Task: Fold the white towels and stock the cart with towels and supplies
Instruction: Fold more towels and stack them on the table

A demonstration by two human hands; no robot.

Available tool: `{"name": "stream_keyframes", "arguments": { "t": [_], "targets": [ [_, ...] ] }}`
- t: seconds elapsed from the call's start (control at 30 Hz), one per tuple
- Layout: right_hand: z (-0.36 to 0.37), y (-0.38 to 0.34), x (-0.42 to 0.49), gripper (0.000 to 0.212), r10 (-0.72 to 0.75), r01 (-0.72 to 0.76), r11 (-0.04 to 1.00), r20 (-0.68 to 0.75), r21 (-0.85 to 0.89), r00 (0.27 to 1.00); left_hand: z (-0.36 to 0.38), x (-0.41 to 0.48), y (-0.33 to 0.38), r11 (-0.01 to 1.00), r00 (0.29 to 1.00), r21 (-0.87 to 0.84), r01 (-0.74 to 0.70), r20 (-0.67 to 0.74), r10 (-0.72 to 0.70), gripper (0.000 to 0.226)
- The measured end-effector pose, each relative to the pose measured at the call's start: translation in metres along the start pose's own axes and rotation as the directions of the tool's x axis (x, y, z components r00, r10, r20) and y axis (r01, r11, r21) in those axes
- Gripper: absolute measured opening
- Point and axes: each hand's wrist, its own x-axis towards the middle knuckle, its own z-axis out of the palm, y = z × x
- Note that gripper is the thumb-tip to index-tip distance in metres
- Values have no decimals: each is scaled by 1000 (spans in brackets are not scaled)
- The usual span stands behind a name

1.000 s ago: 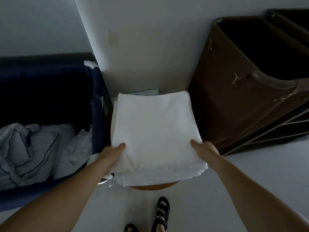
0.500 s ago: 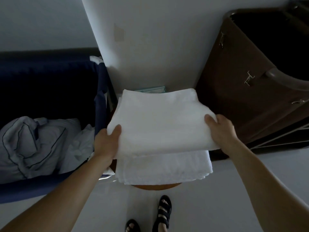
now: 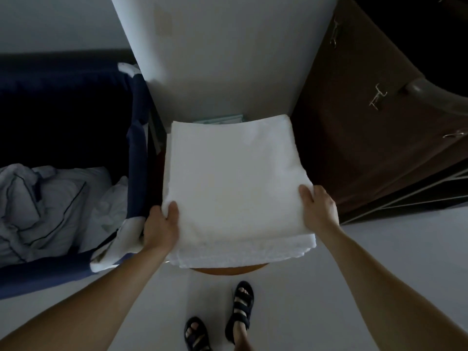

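My left hand and right hand each pinch a near corner of the folded towel atop the stack; the cart sits right, nearer my right hand.

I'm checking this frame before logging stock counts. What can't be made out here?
- Head view: how many layers the towel stack holds; the top towel covers them.
- The stool under the stack shows only its front rim.
- Brown cart: interior too dark, cut by the right edge.
- Fingers of left hand and right hand tucked under the towel.
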Motion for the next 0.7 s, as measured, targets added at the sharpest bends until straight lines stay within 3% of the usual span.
{"name": "stream_keyframes", "arguments": {
  "t": [0.1,0.2,0.3,0.37,0.43,0.53,0.6,0.7],
  "targets": [
    [1,3,0,42,-15,14,1000,-48,-3,999,4,-3,-7,1000,1000,-4,-12,-24,12,47],
    [17,28,-9,41,86,-87,992,-7,-96,996,12,-4,-19,997,997,54,61,43,-63,52],
    [25,29,-12,42,117,-122,983,-47,-140,992,14,-6,-14,997,998,47,59,17,-60,53],
    [22,20,-10,49,34,-54,979,-101,-195,994,11,-8,-6,995,998,81,-51,-23,53,61],
    [17,8,-9,65,-115,74,953,-124,-295,986,12,-8,1,945,969,238,-225,-46,243,71],
    [16,-13,-5,74,-319,293,836,24,-464,948,24,3,14,725,869,496,-478,144,474,79],
    [24,-18,2,73,-359,399,742,183,-538,915,34,13,17,590,799,551,-590,298,521,79],
    [41,-4,8,74,-299,442,690,330,-573,895,44,26,0,582,797,545,-604,390,461,82]
  ]
}}
